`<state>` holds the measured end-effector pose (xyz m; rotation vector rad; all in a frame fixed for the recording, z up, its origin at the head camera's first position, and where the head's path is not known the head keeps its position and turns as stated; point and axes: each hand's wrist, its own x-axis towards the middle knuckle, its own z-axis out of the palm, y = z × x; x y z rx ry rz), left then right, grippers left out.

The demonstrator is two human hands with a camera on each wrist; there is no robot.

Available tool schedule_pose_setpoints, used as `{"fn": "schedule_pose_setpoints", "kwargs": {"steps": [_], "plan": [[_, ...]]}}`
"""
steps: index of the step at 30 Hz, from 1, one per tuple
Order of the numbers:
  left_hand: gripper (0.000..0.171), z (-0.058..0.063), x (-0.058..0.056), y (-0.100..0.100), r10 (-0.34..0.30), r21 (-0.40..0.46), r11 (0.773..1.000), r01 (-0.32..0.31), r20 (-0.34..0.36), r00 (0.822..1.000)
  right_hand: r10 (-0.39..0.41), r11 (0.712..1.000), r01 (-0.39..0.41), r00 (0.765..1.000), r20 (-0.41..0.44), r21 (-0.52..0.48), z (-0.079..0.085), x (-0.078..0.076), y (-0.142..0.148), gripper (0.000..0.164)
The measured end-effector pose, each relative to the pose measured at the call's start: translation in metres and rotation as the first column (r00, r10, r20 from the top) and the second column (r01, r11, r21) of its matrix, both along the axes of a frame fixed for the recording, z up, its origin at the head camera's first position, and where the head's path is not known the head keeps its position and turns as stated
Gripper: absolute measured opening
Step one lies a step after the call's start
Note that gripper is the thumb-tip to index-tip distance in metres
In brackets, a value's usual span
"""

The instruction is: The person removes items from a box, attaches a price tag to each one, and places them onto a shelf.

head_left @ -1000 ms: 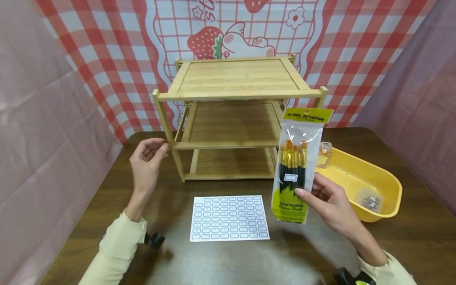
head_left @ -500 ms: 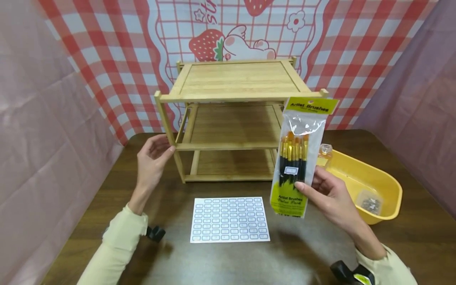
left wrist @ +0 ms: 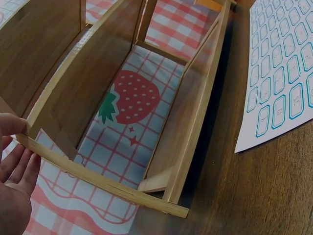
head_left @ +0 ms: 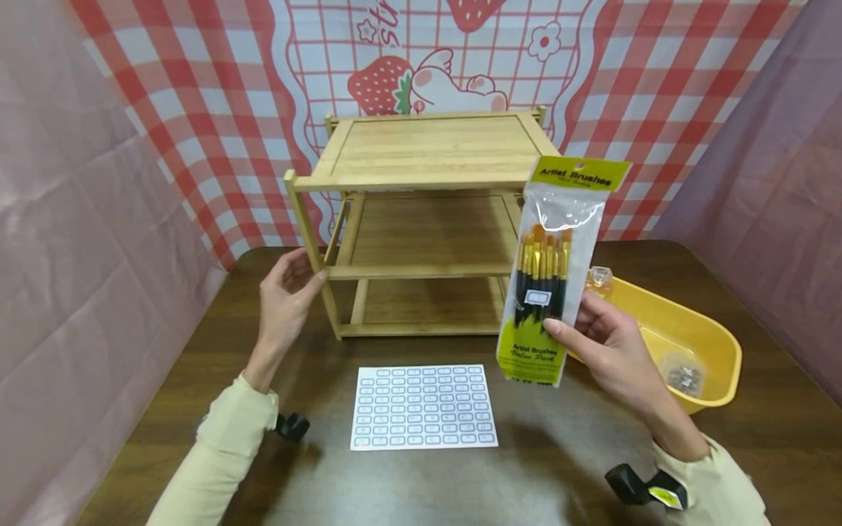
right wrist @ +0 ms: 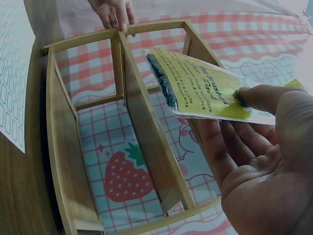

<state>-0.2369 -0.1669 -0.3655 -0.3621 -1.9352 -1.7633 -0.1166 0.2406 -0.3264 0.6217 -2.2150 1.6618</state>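
A clear pack of paintbrushes [head_left: 542, 277] with a yellow-green header and a small white label is pinched in my right hand [head_left: 615, 351], thumb in front and fingers behind. It is held upright, overlapping the right front of a three-tier wooden shelf [head_left: 421, 272] in the head view. My left hand [head_left: 286, 296] grips the shelf's left front post at the middle tier. In the left wrist view, the thumb lies on the front and the fingers [left wrist: 22, 169] behind the post. A sheet of numbered stickers [head_left: 424, 407] lies in front of the shelf.
To the right on the dark wooden table [head_left: 756, 453] stands a yellow basin [head_left: 713, 343]. Inside it lies a small clear box [head_left: 683, 374] of metal bits, and a glass bottle [head_left: 599, 280] shows at its left. A strawberry-print checked cloth [head_left: 217, 131] hangs behind.
My left hand has moved right onto the shelf post and taken hold of it. My right hand has lifted the paintbrush pack higher and slightly right.
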Motion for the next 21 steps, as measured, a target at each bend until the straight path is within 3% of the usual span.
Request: {"fn": "schedule_pose_setpoints", "kwargs": {"steps": [21], "plan": [[0.035, -0.004, 0.000, 0.003, 0.022, 0.019, 1.000, -0.022, -0.037, 0.999, 0.007, 1.000, -0.007, 1.000, -0.004, -0.003, 0.028, -0.023, -0.007, 0.044]]}}
